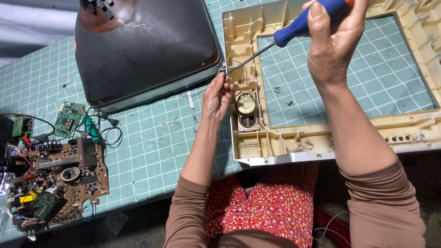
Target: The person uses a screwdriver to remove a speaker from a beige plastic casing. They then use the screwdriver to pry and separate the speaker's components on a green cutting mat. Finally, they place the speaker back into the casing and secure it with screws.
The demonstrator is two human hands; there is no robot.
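Right hand (335, 43) clenched on blue screwdriver (301, 25); left hand (217, 97) fingers pinching its tip (228, 70) by speaker (246, 110). Slip could jab fingers, snag thin wires.

There is one view only, from a camera worn on the person's head, looking steeply down over the forearms onto the desk (151, 151) (a green gridded mat covers it). It sits close, about at arm's reach: the hands fill the upper middle, the lap lies along the bottom edge. The desk's near edge runs slantwise across the frame, so the head is turned slightly.
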